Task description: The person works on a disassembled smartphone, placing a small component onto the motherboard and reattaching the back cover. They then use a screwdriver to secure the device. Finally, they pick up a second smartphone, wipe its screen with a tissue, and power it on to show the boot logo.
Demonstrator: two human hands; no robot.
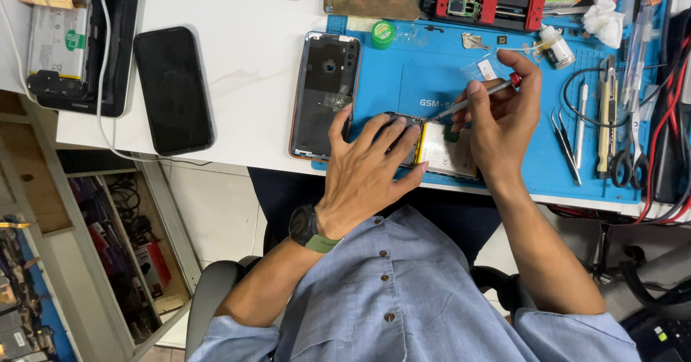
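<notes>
My left hand (367,168) lies spread on the opened phone (439,146) on the blue mat (504,110), fingers pressing its top edge, while my right hand (504,114) pinches a screwdriver (471,99) tight, tip at the phone's upper end, the back cover (324,92) just left.

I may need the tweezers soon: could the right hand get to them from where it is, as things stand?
Probably yes. The tweezers lie bare on the blue mat, just beside the right hand, nothing between them. But that hand grips a screwdriver.
</notes>
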